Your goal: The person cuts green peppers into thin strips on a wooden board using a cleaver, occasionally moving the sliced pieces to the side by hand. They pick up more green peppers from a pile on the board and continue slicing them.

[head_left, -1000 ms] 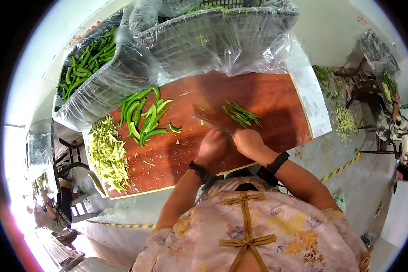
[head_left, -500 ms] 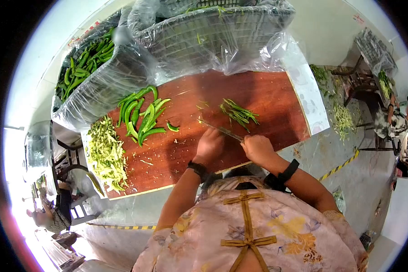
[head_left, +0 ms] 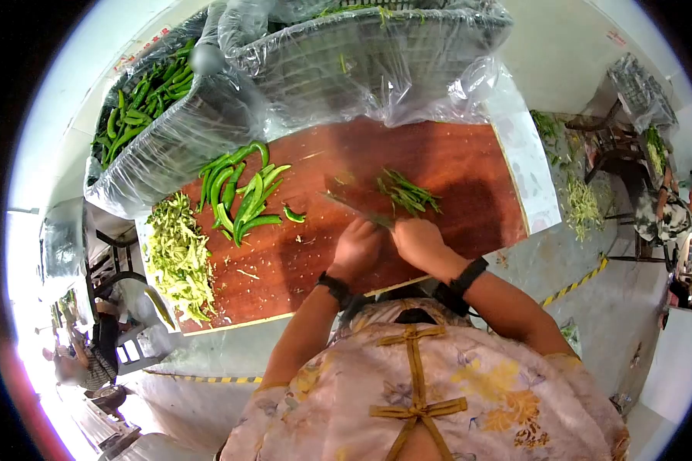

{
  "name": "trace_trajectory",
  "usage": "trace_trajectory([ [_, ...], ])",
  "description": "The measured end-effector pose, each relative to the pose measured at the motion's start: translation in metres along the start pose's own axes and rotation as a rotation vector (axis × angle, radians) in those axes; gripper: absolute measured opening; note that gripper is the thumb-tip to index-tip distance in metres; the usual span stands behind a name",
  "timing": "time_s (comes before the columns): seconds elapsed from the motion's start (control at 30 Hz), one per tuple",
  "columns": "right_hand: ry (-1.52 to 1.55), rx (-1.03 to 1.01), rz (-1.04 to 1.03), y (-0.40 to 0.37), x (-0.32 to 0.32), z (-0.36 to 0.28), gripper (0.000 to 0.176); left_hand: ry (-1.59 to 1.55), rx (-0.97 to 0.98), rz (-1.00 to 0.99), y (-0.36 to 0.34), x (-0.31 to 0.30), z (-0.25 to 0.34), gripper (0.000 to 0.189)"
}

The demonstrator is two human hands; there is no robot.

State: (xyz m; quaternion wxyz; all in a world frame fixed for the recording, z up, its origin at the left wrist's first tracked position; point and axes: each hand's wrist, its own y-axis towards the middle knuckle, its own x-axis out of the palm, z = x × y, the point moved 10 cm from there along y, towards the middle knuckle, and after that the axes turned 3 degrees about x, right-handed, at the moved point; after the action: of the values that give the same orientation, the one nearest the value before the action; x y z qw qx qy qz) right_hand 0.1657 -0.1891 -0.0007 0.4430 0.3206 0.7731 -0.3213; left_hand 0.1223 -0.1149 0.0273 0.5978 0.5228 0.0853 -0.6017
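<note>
My right hand (head_left: pixel 420 243) is closed round the handle of a knife (head_left: pixel 355 209), whose blurred blade points up and left over the red-brown board (head_left: pixel 284 265). Close beside it, my left hand (head_left: pixel 357 244) is curled near the blade; what its fingers hold, if anything, is too blurred to tell. Thin green strips (head_left: pixel 409 192) lie in a small pile just beyond my right hand. Whole and split green peppers (head_left: pixel 246 201) rest left of centre. At the board's left end is a heap of pale green pieces (head_left: pixel 178 257).
Plastic-lined baskets (head_left: pixel 361 65) stand along the board's far edge, the left one holding green peppers (head_left: pixel 142 104). People sit at the far right (head_left: pixel 661 211) and far left (head_left: pixel 92 361). Pale scraps (head_left: pixel 584 206) lie on the floor at right.
My right hand has moved left with the knife, nearer my left hand. The blade now reaches further left and is more blurred. My left hand has hardly moved.
</note>
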Motion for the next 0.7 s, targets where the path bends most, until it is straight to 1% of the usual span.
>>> trace_trajectory([
  [0.07,-0.003,0.003,0.050,0.008,-0.007,-0.006,0.027,-0.009,-0.014,-0.073,-0.001,0.005,-0.001,0.014],
  [0.1,-0.002,0.004,0.058,0.010,-0.008,-0.003,0.027,-0.006,-0.006,-0.074,0.001,0.007,-0.001,0.014],
  [0.17,0.095,0.061,0.103,0.009,-0.014,0.011,0.029,0.064,0.051,0.073,0.002,-0.002,0.004,0.016],
  [0.3,0.069,0.111,0.111,-0.016,-0.029,0.012,0.031,0.034,0.038,0.050,-0.004,-0.001,0.000,0.017],
  [0.37,0.048,0.037,0.089,-0.032,-0.027,0.005,0.031,0.037,-0.012,-0.037,-0.007,0.010,-0.005,0.019],
  [0.4,0.048,0.040,0.090,-0.036,-0.029,0.005,0.031,0.034,-0.010,-0.038,-0.004,0.009,-0.002,0.019],
  [0.47,0.072,0.075,0.045,-0.042,-0.026,0.008,0.029,0.055,0.016,0.055,0.002,-0.004,0.006,0.009],
  [0.7,0.092,0.069,0.053,-0.046,-0.028,0.011,0.026,0.034,0.029,0.071,0.002,-0.004,0.006,0.007],
])
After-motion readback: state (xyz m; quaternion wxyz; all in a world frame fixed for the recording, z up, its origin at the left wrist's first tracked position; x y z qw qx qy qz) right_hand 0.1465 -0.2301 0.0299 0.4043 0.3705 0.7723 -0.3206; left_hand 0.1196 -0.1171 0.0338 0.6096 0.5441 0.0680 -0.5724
